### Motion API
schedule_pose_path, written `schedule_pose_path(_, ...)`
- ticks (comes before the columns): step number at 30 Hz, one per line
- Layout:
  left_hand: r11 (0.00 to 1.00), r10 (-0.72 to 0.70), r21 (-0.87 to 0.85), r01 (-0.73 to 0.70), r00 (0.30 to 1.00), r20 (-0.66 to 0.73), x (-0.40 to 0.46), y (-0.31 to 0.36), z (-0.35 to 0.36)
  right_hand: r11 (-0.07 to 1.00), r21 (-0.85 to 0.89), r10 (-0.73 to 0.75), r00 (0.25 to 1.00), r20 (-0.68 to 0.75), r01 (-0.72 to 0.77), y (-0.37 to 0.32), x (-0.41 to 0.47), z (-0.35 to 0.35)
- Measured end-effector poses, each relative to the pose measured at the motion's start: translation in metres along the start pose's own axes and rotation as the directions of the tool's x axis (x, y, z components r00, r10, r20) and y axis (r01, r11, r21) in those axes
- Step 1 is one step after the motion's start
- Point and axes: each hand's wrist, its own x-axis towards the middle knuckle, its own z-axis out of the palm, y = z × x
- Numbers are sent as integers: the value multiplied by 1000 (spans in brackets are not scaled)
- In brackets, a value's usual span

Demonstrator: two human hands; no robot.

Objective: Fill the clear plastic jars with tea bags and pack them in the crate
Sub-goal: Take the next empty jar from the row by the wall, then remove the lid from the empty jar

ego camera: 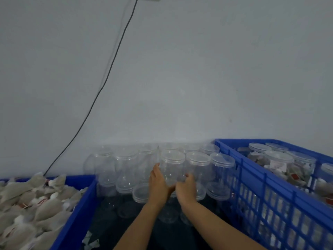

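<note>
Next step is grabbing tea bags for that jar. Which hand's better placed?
Left, probably. The left hand is nearer the tea bag bin on the left; the right hand also grips the empty jar and can keep it steady. The crate sits right.

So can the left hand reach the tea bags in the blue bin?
Probably yes. The left hand is busy on a clear jar with the right hand, but the tea bags lie heaped in the open blue bin on its own side, with nothing between.

Both bare forearms reach forward, left hand [158, 184] and right hand [186, 188] side by side, fingers curled.
</note>
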Motion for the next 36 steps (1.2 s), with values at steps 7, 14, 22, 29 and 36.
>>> schedule_pose_path(7, 1000, -10, 19, 11, 999, -41, 12, -3, 11, 999, 44, -25, 1000, 19, 25, 3, 0, 7)
schedule_pose_path(14, 1000, 18, -3, -18, 993, -113, -3, 4, -8, 990, 130, -67, 983, 171, 45, -13, -15, -15)
schedule_pose_path(22, 991, 71, -108, -82, 992, -102, -78, 1, -52, 913, 307, -350, 901, 257, 267, -35, -69, -38)
schedule_pose_path(29, 959, 151, 258, -115, 981, -125, -172, -33, -67, 951, 175, -301, 899, 318, 256, -2, -125, -32)
schedule_pose_path(36, 977, 39, 209, -46, 999, 37, -208, -49, -90, 970, 168, -219, 935, 278, 177, 42, -153, -27)
